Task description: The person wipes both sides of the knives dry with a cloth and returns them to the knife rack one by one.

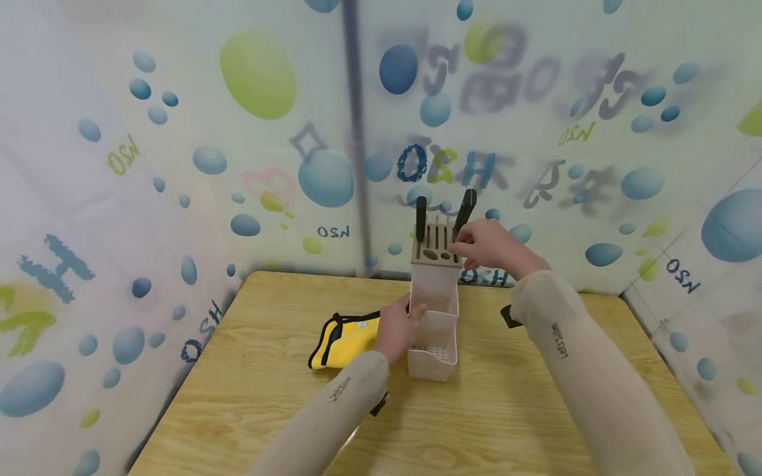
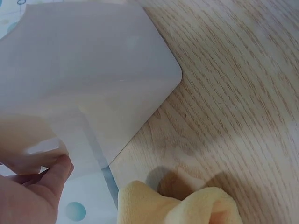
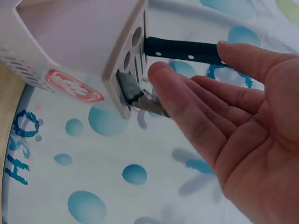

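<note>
A white plastic knife holder (image 1: pixel 434 284) stands upright on the table, with a taupe slotted top (image 1: pixel 437 254). My left hand (image 1: pixel 397 328) grips its left side, thumb toward the front. In the left wrist view, fingers (image 2: pixel 53 175) curl over an edge of the holder. At the top's front right corner, my right hand (image 1: pixel 491 244) pinches the silvery end (image 3: pixel 152 105) of a small utensil. Its dark part (image 3: pixel 128 88) sits in the slot; the kind cannot be told. Two black-handled knives also stand in the top: a left knife (image 1: pixel 421 215) and a tilted right knife (image 1: pixel 467 206).
A yellow cloth item with black edging (image 1: pixel 342 344) lies left of the holder, beside my left hand. The wood-grain table (image 1: pixel 250 390) meets a wall sheet with blue and green drops (image 1: pixel 324 175) close behind the holder. Lower open compartments (image 1: pixel 433 360) face me.
</note>
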### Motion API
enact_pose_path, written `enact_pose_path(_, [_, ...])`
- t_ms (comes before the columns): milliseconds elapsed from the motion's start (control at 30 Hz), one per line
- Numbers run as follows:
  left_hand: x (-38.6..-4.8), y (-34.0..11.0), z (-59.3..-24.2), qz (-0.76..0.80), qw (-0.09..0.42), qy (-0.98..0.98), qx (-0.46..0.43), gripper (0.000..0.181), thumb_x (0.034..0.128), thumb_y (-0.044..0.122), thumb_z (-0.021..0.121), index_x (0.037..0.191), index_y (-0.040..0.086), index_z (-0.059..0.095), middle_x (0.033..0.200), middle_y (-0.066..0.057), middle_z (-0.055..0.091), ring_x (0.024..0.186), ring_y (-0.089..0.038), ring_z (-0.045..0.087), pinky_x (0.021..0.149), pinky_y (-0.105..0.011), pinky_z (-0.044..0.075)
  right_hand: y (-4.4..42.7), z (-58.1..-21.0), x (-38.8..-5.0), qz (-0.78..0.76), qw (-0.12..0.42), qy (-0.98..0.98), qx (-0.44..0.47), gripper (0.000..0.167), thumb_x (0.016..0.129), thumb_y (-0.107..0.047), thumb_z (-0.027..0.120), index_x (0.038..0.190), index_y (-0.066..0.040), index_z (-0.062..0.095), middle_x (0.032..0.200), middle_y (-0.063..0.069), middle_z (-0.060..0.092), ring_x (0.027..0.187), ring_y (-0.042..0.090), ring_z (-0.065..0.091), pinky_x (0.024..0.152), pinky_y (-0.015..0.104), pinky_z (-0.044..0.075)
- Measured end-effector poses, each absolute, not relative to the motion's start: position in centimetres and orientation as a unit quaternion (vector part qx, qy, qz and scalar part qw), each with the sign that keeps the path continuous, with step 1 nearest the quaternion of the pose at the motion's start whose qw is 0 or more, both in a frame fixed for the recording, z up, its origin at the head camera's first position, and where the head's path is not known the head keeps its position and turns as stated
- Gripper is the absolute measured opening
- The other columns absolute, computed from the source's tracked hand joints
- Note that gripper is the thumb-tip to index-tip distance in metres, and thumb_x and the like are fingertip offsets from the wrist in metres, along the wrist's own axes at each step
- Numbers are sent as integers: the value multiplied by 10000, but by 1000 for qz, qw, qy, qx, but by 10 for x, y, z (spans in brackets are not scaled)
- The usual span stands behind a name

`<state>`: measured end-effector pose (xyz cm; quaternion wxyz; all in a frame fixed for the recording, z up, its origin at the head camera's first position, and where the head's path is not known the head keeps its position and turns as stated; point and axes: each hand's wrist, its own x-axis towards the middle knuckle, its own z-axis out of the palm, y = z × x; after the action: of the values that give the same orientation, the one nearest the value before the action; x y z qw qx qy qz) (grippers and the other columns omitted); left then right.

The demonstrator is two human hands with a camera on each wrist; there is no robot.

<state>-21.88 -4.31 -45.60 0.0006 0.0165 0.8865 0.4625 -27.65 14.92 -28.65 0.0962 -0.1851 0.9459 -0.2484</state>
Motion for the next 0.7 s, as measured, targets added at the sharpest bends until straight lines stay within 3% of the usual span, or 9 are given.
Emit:
enact_pose_path(300, [-217, -44, -457, 454, 10, 891, 10, 388, 1056, 337, 605, 1312, 56, 683, 1252, -104, 731, 1108, -239, 705, 954, -448, 603, 186, -294, -257, -240, 100, 943, -210, 304, 1059, -230, 591, 1157, 45, 676, 992, 155, 732, 793, 203, 701, 771, 456, 609])
enact_pose_path(433, [-217, -45, -456, 451, 9, 892, 10, 388, 1056, 347, 605, 1282, 44, 692, 1222, -109, 740, 1094, -235, 711, 937, -429, 611, 200, -306, -250, -221, 76, 947, -219, 343, 1055, -230, 591, 1199, 71, 670, 1063, 202, 722, 905, 314, 699, 812, 513, 594])
enact_pose_path(533, [-218, -44, -455, 435, 9, 900, 2, 467, 1052, 374, 609, 1344, 13, 655, 1276, -135, 717, 1153, -264, 697, 960, -441, 600, 209, -315, -244, -211, 65, 952, -213, 373, 1059, -236, 586, 1242, 82, 653, 1165, 250, 693, 1033, 416, 675, 859, 560, 581])
enact_pose_path(700, [-215, -46, -451, 397, 0, 918, -15, 614, 1030, 427, 632, 1457, -9, 559, 1385, -179, 649, 1262, -328, 638, 1040, -494, 549, 220, -331, -237, -202, 55, 956, -204, 393, 1060, -232, 584, 1273, 93, 639, 1228, 292, 663, 1103, 473, 644, 888, 599, 561])
